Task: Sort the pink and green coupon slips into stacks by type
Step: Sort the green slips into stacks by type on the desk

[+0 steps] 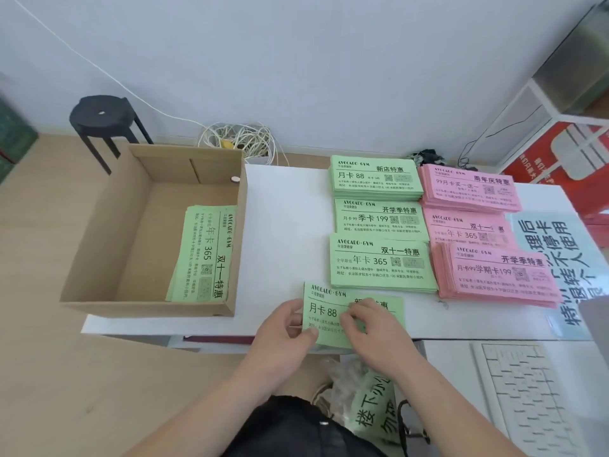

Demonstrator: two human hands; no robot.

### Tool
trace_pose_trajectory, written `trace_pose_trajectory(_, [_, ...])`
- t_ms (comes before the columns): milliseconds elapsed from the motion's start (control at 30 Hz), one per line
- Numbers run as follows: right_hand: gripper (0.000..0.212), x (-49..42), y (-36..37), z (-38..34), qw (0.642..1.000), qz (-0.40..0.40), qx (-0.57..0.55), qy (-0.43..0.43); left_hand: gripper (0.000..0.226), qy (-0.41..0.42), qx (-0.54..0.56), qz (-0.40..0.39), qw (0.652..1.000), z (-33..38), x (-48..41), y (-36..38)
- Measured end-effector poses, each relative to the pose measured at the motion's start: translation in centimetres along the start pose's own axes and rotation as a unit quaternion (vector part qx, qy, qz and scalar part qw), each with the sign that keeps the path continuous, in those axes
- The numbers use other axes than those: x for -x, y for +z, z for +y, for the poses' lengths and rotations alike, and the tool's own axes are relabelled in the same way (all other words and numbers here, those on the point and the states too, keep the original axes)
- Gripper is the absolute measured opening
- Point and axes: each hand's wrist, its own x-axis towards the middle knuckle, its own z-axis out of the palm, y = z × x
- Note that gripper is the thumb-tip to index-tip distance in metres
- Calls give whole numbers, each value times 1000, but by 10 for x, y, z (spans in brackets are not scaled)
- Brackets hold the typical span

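Working at a white table (280,225), an open cardboard box (108,232) at its left end with a loose box pile (201,255) of green 年卡 365 slips lying against the right wall. Sorted already into two columns on the table's right half: green 年卡 365 stack (379,263) nearest, green 季卡 199 stack (380,219) behind it, green 月卡 88 stack (375,178) farthest; just beside these, in the same order, pink 学期卡 199 stack (497,275), pink 年卡 365 stack (468,230), pink 99月卡 stack (471,188). Held at the near edge, just in front of the nearest green stack and partly overhanging: held 月卡 88 slips (324,296), green, print facing up. Cannot tell whether one sheet or several. Pinched at the lower left corner by the left hand (286,328), thumb on top, fingers going beneath; pinned on the printed face by the bent fingertips of the right hand (369,328), thumb hidden. Probably squaring the slips or peeling off the top sheet before sending it to its matching stack. To do that well: read the headline, not only the colour, the green types differing in print alone; carry over the two nearer green stacks to the farthest one; lift clear instead of sliding, so as not to drag the nearer tops askew; set down print the same way round, edges flush, then release.
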Motion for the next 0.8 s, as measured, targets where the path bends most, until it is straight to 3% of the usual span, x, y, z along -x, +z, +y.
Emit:
trace_pose_trajectory(133, [25, 4, -4, -2, 1000, -8, -9, -7, 34, -1, -7, -10, 1000, 10, -14, 0])
trace_pose_trajectory(233, [29, 12, -8, 2, 998, -18, -62, 10, 22, 14, -79, -34, 996, 19, -24, -1])
trace_pose_trajectory(333, [48, 26, -14, 13, 981, 116, -144, 59, 21, 37, -115, -42, 992, 22, -23, -11])
trace_pose_trajectory(400, [66, 36, -23, 17, 952, 185, -207, 129, 19, 58, -97, -45, 993, 25, -19, -21])
trace_pose_trajectory(433, [65, 39, -29, 18, 933, 188, -265, 156, 18, 69, -84, -44, 993, 27, -18, -25])
trace_pose_trajectory(500, [37, 40, -40, 15, 896, 159, -376, 175, 16, 97, -64, -33, 993, 31, -21, -30])
trace_pose_trajectory(567, [17, 40, -45, 11, 894, 147, -391, 163, 15, 117, -62, -26, 991, 33, -24, -29])
trace_pose_trajectory(700, [24, 31, -46, 19, 907, 192, -355, 125, 18, 115, -116, -11, 987, 32, -26, -18])
trace_pose_trajectory(800, [26, 27, -36, 27, 923, 160, -319, 142, 26, 91, -155, -16, 984, 24, -28, -10])
